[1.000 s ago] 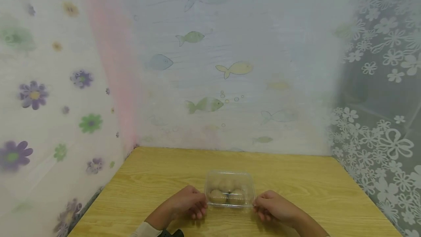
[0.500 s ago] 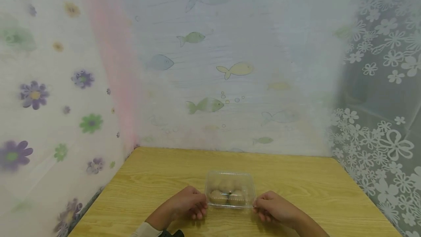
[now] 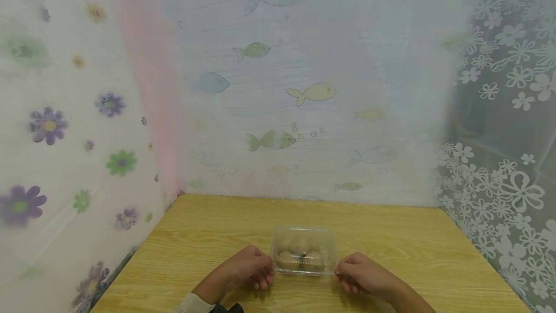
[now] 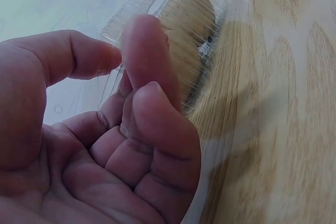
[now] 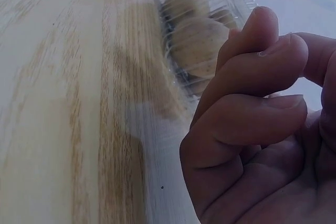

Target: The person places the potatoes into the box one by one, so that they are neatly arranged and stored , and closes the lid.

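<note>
A clear plastic clamshell box (image 3: pixel 304 232) stands on the table, its lid down over several round, tan, speckled things that look like potatoes (image 5: pixel 197 45). At its near left corner my left hand (image 3: pixel 248 268) pinches the rim between thumb and index finger; the other fingers curl loosely below. My right hand (image 3: pixel 364 272) pinches the near right corner in the same way. In the left wrist view, the left fingers partly cover the box's ribbed side and the potatoes (image 4: pixel 190 14) behind it. The right fingertips' contact is partly hidden in the right wrist view.
The wood-grain table (image 3: pixel 195 226) reaches back to a sheet printed with fish (image 3: pixel 271 139). A flower-patterned sheet (image 3: pixel 82 158) hangs at the left, and a translucent one with white flowers (image 3: pixel 491 197) at the right. A dark object (image 3: pixel 228 308) shows by the left wrist.
</note>
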The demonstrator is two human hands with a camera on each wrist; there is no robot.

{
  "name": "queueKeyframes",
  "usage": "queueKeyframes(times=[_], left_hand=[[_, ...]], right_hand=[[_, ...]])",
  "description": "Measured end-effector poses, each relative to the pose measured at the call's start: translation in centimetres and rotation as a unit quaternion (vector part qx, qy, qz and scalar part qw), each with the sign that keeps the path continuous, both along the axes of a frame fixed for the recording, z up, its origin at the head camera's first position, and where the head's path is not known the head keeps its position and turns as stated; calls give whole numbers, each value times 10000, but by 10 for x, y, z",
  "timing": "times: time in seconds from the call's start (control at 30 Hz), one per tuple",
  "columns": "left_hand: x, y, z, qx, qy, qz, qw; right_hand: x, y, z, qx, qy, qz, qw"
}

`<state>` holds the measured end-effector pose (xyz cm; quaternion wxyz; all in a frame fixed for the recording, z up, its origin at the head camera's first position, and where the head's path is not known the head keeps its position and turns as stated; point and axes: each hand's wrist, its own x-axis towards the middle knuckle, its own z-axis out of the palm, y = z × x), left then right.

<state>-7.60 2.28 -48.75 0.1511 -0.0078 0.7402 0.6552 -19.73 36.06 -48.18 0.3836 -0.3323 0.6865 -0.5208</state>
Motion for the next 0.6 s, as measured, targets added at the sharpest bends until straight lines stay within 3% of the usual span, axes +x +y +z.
queueKeyframes(times=[0.6], left_hand=[[-4,-3,-3,54,53,-125,9999]], right_hand=[[0,-2,0,-20,123,8,9999]])
